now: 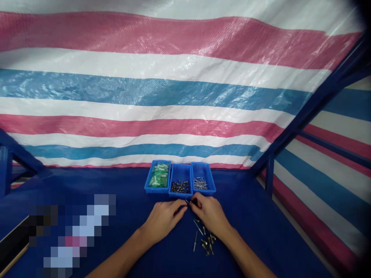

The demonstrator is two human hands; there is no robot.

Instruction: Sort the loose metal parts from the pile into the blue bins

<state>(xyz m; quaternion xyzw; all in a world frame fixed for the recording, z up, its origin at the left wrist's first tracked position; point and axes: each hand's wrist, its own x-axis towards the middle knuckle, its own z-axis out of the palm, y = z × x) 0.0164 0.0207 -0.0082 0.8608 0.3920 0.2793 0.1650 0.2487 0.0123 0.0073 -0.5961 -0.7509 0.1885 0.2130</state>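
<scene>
My left hand is closed in a pinch, with the tip of a small thin metal pin at its fingertips. Close beside it, the thumb and fingers of my right hand are pressed together around a small dark piece, mostly hidden by the fingers. The two sets of fingertips almost meet, just in front of the middle blue bin. Under and beside my right hand lie several loose brass-coloured pieces and thin silver pins.
The middle bin holds small dark and brass-coloured parts. To its left, a blue bin contains green and clear pieces; the right blue bin has silver pins. Blue frame bars and striped sheeting border the blue table.
</scene>
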